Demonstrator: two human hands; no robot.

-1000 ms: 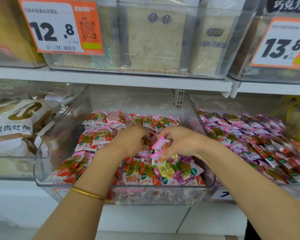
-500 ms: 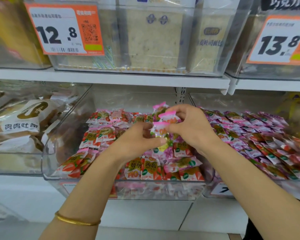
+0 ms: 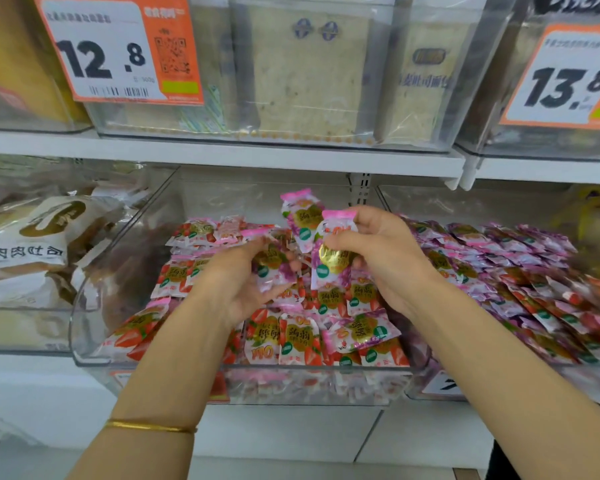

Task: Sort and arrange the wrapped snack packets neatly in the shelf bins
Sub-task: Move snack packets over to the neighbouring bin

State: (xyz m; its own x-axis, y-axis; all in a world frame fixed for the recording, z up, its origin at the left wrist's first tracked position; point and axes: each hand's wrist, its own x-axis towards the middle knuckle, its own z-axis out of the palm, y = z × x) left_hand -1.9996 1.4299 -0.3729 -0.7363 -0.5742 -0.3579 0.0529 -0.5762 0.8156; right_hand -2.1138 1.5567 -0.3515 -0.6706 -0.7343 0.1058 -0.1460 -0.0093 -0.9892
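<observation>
Snack packets (image 3: 333,261): purple ones held above clear bin (image 3: 84,327).
Left hand (image 3: 238,285): cups one packet.
Right hand (image 3: 390,261): grips several, at its 3 o'clock.

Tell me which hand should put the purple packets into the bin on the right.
Right hand: it pinches purple packets and is nearest the right bin; the left hand sits farther, over the middle bin.
</observation>
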